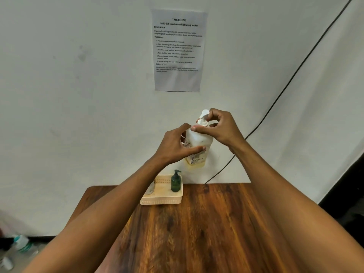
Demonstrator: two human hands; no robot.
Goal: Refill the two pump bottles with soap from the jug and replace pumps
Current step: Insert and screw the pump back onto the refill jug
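While the left hand grips the clear bottle aloft above the basket, its long axis near upright, fingers of the right hand pinch the white pump at its top; turning about that axis should tighten it.

The left hand covers part of the clear bottle's label; the right hand hides part of the pump's collar. In the basket, at the bottle's 7 o'clock, a pale object sits half behind the left forearm — unidentifiable. The sheet's small print is illegible; floor clutter at 8 o'clock is blurred.
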